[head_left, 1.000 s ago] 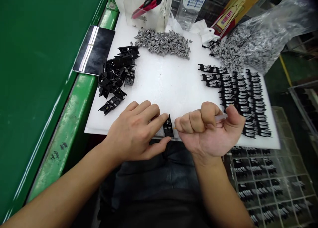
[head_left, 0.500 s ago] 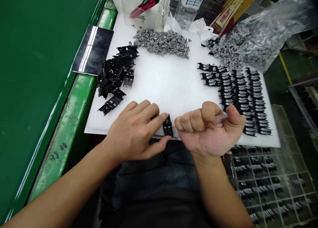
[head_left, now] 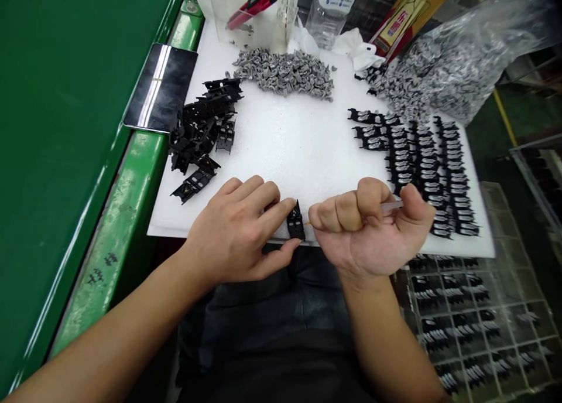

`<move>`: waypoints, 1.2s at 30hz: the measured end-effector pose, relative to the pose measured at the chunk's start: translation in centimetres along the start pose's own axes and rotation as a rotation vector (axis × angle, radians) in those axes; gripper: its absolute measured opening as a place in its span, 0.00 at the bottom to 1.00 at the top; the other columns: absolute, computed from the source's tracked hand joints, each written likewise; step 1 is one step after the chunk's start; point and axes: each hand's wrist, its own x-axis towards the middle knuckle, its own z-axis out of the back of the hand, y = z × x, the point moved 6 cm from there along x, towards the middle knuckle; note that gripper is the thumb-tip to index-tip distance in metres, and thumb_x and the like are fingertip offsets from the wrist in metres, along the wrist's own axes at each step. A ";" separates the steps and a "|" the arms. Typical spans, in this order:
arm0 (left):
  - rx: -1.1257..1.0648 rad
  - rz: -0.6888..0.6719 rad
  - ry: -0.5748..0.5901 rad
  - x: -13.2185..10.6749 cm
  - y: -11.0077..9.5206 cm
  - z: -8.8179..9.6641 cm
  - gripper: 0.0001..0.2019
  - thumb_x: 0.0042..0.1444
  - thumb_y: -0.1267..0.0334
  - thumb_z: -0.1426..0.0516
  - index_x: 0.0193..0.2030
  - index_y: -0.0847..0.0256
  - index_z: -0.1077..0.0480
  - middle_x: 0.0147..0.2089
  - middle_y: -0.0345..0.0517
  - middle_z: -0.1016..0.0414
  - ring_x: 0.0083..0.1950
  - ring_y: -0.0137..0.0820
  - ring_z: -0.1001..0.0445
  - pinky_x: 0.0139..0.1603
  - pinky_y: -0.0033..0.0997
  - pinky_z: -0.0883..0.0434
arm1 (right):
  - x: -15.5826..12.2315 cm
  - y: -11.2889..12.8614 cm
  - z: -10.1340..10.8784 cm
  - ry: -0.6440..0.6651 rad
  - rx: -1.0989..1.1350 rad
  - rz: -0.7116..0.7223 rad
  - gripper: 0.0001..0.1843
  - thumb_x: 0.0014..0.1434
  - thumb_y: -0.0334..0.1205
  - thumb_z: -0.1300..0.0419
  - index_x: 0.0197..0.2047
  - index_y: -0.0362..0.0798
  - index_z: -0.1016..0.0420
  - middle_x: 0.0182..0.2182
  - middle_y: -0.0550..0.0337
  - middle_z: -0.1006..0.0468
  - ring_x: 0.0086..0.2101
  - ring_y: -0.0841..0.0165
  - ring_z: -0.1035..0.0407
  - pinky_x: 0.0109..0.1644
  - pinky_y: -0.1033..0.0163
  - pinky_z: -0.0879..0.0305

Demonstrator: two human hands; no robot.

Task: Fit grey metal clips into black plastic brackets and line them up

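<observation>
My left hand (head_left: 239, 230) pinches a small black plastic part (head_left: 295, 222) between forefinger and thumb at the near edge of the white board (head_left: 290, 151). My right hand (head_left: 371, 227) is closed around a slim translucent stick-like tool (head_left: 391, 205), its thumb beside the upper end. A thin orange tip (head_left: 307, 223) pokes out below the little finger and points at the right side of the black part. Whether that tip touches the part I cannot tell. Most of the tool is hidden inside my fist.
Loose black parts (head_left: 204, 122) lie piled at left, beside a dark tablet (head_left: 162, 86). Grey pieces (head_left: 285, 74) are heaped at the back. Rows of black parts with grey pieces (head_left: 424, 168) fill the right. A plastic bag (head_left: 465, 63) and a compartment tray (head_left: 487, 309) are further right.
The whole view has shifted very slightly. Both hands keep the same grip, and the black part stays in place between them.
</observation>
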 end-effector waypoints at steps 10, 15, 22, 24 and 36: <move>0.008 -0.012 -0.020 0.1 -0.1 0.2 0.23 0.68 0.48 0.43 0.58 0.65 0.25 0.44 0.51 0.26 0.42 0.42 0.31 0.39 0.45 0.37 | -0.2 -0.1 0.3 -0.030 0.030 0.015 0.27 0.69 0.58 0.53 0.22 0.53 0.51 0.14 0.72 0.58 0.17 0.73 0.66 0.23 0.60 0.55; 0.007 -0.010 -0.023 0.1 0.0 0.1 0.22 0.68 0.49 0.44 0.57 0.64 0.25 0.44 0.50 0.26 0.42 0.42 0.31 0.39 0.45 0.36 | -0.2 0.0 0.3 -0.017 0.027 0.032 0.27 0.69 0.58 0.52 0.23 0.53 0.51 0.14 0.72 0.58 0.16 0.73 0.66 0.23 0.60 0.55; 0.008 -0.009 -0.019 0.0 -0.1 0.0 0.22 0.68 0.48 0.44 0.58 0.64 0.26 0.45 0.51 0.25 0.42 0.42 0.31 0.39 0.45 0.36 | -0.4 0.0 0.2 -0.006 0.024 0.041 0.27 0.71 0.56 0.50 0.23 0.53 0.51 0.15 0.72 0.60 0.17 0.73 0.67 0.24 0.60 0.56; 0.011 -0.009 -0.018 0.0 -0.1 0.0 0.23 0.68 0.47 0.44 0.58 0.64 0.26 0.45 0.51 0.25 0.42 0.42 0.30 0.40 0.45 0.36 | -0.3 0.1 0.1 -0.005 0.005 0.056 0.27 0.71 0.57 0.52 0.23 0.53 0.50 0.15 0.72 0.59 0.17 0.73 0.66 0.24 0.59 0.56; 0.039 -0.003 -0.042 0.1 -0.1 0.0 0.22 0.69 0.44 0.44 0.54 0.63 0.24 0.42 0.50 0.26 0.41 0.41 0.31 0.39 0.44 0.37 | -0.6 0.3 -0.1 -0.018 -0.019 0.132 0.28 0.72 0.59 0.54 0.24 0.53 0.49 0.15 0.72 0.58 0.17 0.73 0.66 0.24 0.59 0.56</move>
